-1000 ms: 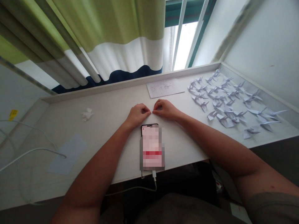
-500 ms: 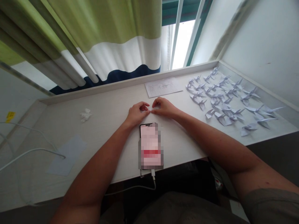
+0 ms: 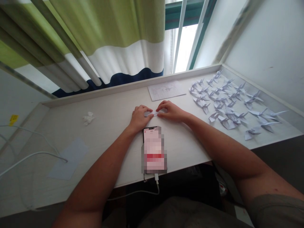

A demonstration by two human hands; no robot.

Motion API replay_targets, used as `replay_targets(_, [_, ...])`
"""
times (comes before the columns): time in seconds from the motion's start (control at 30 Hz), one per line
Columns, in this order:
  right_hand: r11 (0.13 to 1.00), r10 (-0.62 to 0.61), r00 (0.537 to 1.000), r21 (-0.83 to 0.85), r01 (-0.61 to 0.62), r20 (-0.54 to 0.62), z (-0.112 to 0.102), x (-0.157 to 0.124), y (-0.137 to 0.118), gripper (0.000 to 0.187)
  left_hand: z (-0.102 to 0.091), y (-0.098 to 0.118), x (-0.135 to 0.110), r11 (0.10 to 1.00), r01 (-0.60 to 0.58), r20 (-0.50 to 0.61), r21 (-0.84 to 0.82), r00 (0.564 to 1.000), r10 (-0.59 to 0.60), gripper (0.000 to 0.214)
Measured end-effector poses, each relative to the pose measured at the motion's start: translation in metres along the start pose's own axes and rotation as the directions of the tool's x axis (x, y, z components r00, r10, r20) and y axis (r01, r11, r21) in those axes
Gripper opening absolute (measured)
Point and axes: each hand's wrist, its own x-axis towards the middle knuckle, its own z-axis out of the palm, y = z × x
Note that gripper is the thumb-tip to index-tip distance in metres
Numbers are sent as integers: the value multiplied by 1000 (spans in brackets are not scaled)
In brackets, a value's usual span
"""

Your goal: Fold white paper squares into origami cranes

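Note:
A small folded piece of white paper (image 3: 155,114) is held between my hands near the middle of the white desk. My left hand (image 3: 140,117) pinches its left side with thumb and fingers. On the other side, my right hand (image 3: 170,110) grips the right end, fingers curled over it. Much of the paper is hidden behind my fingers. Just below my hands lies a phone (image 3: 154,148) with a pink screen, partly blurred out, and a white charging cable (image 3: 156,180) plugged into its lower end.
Several folded paper cranes (image 3: 225,104) cover the desk's right side. A printed sheet (image 3: 166,90) lies beyond my hands. Crumpled white tissue (image 3: 88,118) and a flat paper sheet (image 3: 68,158) under a white cable (image 3: 35,155) are at left. Raised boards (image 3: 106,90) edge the desk.
My hands have moved slightly apart, so the white paper between them now shows as a flat strip. Phone, cranes and printed sheet stay in place.

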Motion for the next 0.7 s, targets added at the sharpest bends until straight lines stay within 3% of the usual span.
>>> replay_targets(0.13, [998, -21, 1000, -64, 20, -8, 4, 0, 4, 23, -1, 0, -1, 1000, -3, -15, -30, 1000, 3, 14])
replay_targets(0.27, [998, 45, 996, 44, -42, -71, 5, 0, 4, 36, -3, 1, -3, 971, 19, 5, -238, 1000, -18, 11])
replay_targets(0.47, [905, 117, 993, 412, -104, -6, 1, -2, -6, 39, -8, 7, -7, 753, 140, 29, -643, 987, -158, 39])
replay_targets(0.6, [871, 89, 996, 484, -83, 9, 4, -3, -14, 38, -11, 12, -10, 672, 166, 131, -722, 986, -103, 46])
replay_targets(0.7, [848, 84, 996, 527, -60, -20, 5, -3, -17, 39, -10, 13, -8, 638, 159, 111, -753, 987, -116, 42])
